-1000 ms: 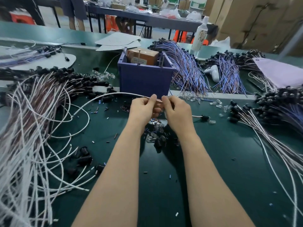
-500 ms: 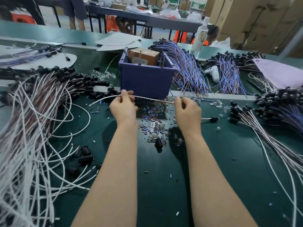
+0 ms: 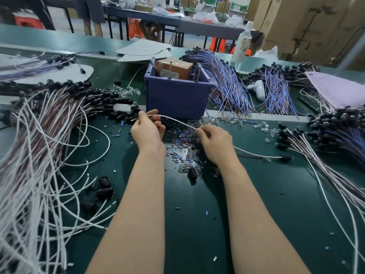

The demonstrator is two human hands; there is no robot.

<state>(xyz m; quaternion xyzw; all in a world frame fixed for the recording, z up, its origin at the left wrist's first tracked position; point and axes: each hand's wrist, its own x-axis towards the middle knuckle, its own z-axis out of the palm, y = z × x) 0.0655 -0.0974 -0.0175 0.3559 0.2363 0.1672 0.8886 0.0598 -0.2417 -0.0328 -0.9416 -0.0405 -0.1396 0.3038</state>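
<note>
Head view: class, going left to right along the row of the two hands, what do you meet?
Wire pile → left hand → right hand, both pinching one wire → black socket at that wire's end → black-capped bundle.

Over the green worktop (image 3: 197,224), the left hand (image 3: 147,131) is pinching a white cable (image 3: 173,120) near its stripped end while the right hand (image 3: 214,141) is gripping it further along. The cable is trailing right to a black socket (image 3: 286,158) lying on the worktop. A blue bin (image 3: 177,95) is standing just behind the hands.
</note>
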